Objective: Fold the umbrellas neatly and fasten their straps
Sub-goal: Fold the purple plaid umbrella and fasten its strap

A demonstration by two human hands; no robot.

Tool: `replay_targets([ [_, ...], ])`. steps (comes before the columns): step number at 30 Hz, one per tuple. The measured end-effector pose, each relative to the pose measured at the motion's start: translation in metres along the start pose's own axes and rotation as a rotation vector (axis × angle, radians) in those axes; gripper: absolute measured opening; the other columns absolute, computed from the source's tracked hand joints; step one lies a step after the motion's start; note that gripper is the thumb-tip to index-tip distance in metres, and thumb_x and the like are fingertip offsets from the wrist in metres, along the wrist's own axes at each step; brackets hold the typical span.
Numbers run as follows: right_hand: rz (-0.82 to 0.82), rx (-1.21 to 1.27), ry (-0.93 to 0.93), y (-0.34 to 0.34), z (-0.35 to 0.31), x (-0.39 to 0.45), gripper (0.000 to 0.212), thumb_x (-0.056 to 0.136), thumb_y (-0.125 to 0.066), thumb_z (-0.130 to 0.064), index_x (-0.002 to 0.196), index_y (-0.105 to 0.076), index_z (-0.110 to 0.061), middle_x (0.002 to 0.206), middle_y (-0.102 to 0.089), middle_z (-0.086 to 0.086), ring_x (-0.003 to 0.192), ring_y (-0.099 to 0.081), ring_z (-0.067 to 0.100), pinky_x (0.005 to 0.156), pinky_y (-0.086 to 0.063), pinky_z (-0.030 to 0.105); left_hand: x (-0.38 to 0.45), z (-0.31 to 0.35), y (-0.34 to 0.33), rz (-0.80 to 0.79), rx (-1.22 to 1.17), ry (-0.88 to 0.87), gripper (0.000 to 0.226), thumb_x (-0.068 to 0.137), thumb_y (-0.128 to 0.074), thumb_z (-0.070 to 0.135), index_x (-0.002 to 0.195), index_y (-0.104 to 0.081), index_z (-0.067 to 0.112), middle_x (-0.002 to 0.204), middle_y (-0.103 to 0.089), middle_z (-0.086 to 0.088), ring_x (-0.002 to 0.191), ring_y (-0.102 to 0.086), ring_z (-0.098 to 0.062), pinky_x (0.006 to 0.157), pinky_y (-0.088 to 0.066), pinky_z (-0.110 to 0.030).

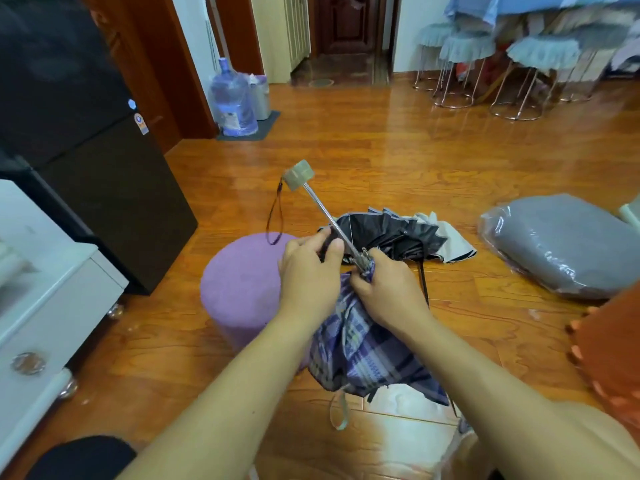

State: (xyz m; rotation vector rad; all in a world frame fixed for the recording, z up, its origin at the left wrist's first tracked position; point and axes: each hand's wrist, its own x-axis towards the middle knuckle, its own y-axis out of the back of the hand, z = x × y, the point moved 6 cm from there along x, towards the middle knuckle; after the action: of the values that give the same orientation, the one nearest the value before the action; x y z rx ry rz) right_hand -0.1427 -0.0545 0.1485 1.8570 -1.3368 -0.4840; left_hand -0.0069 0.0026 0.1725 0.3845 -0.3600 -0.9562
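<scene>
Gripping a plaid umbrella (363, 355) at mid-frame, both hands are working above the wooden floor (381, 150). The left hand (308, 271) is curling its fingers round a dark fold of fabric just left of the metal shaft (332, 220), thumb lying on top. The right hand (388, 289) is closing round the gathered top of the purple plaid canopy where it is meeting the shaft, fingers wrapped and pressed together; the fingertips themselves are hidden on the far side.

The shaft is slanting up and away to the left, ending in a pale grey-green handle (299, 174), with a dark wrist loop (275, 220) hanging down from it. The plaid canopy is hanging loose and unfolded below the hands, between the forearms. Its strap (337, 414) is dangling unfastened near the lower edge.

A second umbrella (398, 233), black inside with a pale outer side, is lying collapsed on the floor just beyond the hands, partly open and untidy.

A purple round stool (239, 289) is standing just left of the hands. A grey cushion in clear plastic (561, 244) is lying on the floor well to the right. A water bottle (233, 102) is standing by the far wall, and a dark refrigerator (86, 150) is filling the left side.
</scene>
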Motion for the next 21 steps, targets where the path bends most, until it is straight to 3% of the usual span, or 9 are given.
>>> replay_targets([
  [1,-0.005,-0.014,-0.002,0.001,0.002,0.000,0.017,0.094,-0.057,-0.034,0.091,-0.048,-0.020,0.077,-0.063,0.005,0.072,-0.060,0.031,0.065,-0.052,0.041,-0.001,-0.002,0.016,0.039,-0.009,0.011,0.030,0.099,-0.056,0.028,0.126,-0.068,0.022,0.126,-0.064,0.007,0.122,-0.054,-0.013,0.106,-0.043,-0.030],
  [3,-0.011,-0.073,0.022,0.003,0.006,0.000,0.019,0.095,-0.056,-0.036,0.093,-0.046,-0.020,0.074,-0.062,0.003,0.072,-0.060,0.032,0.063,-0.052,0.041,-0.004,0.004,0.060,0.251,-0.060,-0.060,0.029,0.093,-0.055,0.004,0.114,-0.066,0.019,0.107,-0.065,0.010,0.104,-0.059,-0.010,0.086,-0.046,-0.016],
  [5,-0.026,-0.143,0.069,0.001,0.005,-0.001,0.021,0.096,-0.056,-0.039,0.094,-0.045,-0.021,0.072,-0.060,0.001,0.071,-0.060,0.031,0.062,-0.052,0.041,-0.001,0.018,0.091,0.362,-0.084,-0.189,0.043,0.086,-0.050,-0.008,0.116,-0.060,0.020,0.111,-0.060,0.005,0.102,-0.059,-0.010,0.081,-0.046,-0.015],
  [9,-0.048,-0.171,0.120,-0.005,-0.001,-0.006,0.023,0.096,-0.056,-0.040,0.092,-0.044,-0.022,0.072,-0.060,0.001,0.069,-0.059,0.028,0.061,-0.052,0.042,0.017,0.033,0.081,0.087,-0.029,-0.284,0.078,0.081,-0.042,-0.015,0.148,-0.050,0.025,0.146,-0.050,0.011,0.136,-0.046,-0.002,0.114,-0.042,-0.034],
  [12,-0.049,-0.174,0.120,-0.004,-0.002,-0.006,0.023,0.097,-0.056,-0.037,0.090,-0.042,-0.021,0.070,-0.058,0.000,0.067,-0.058,0.025,0.059,-0.050,0.040,0.005,0.028,0.067,0.045,-0.027,-0.255,0.080,0.081,-0.040,-0.017,0.149,-0.051,0.025,0.146,-0.056,0.010,0.134,-0.052,-0.011,0.113,-0.042,-0.044],
  [15,-0.060,-0.209,0.128,-0.003,-0.001,-0.005,0.022,0.096,-0.057,-0.037,0.092,-0.043,-0.020,0.071,-0.057,0.000,0.067,-0.057,0.026,0.058,-0.047,0.039,-0.005,0.013,0.056,0.020,0.036,-0.255,0.083,0.080,-0.040,-0.015,0.151,-0.048,0.027,0.149,-0.053,0.010,0.121,-0.060,0.001,0.101,-0.049,-0.022],
  [17,-0.064,-0.219,0.142,-0.006,-0.004,-0.006,0.022,0.096,-0.058,-0.038,0.095,-0.044,-0.021,0.072,-0.054,-0.002,0.068,-0.056,0.027,0.056,-0.041,0.037,-0.014,0.004,0.040,-0.038,0.119,-0.279,0.084,0.076,-0.041,-0.010,0.151,-0.046,0.028,0.147,-0.056,0.002,0.109,-0.065,-0.011,0.092,-0.046,-0.014],
  [19,-0.062,-0.209,0.167,-0.009,-0.009,-0.007,0.022,0.094,-0.058,-0.038,0.097,-0.044,-0.022,0.073,-0.053,-0.002,0.072,-0.058,0.030,0.056,-0.037,0.036,-0.031,-0.003,0.018,-0.085,0.131,-0.267,0.088,0.075,-0.045,-0.013,0.152,-0.045,0.029,0.146,-0.058,0.001,0.114,-0.061,-0.025,0.094,-0.044,-0.020],
  [21,-0.049,-0.210,0.184,-0.009,-0.013,-0.007,0.023,0.093,-0.058,-0.038,0.099,-0.045,-0.020,0.077,-0.058,0.002,0.075,-0.061,0.033,0.057,-0.037,0.037,-0.042,-0.006,0.004,-0.100,0.100,-0.261,0.092,0.072,-0.045,-0.017,0.152,-0.044,0.028,0.149,-0.048,0.013,0.132,-0.051,-0.015,0.104,-0.035,-0.007],
])
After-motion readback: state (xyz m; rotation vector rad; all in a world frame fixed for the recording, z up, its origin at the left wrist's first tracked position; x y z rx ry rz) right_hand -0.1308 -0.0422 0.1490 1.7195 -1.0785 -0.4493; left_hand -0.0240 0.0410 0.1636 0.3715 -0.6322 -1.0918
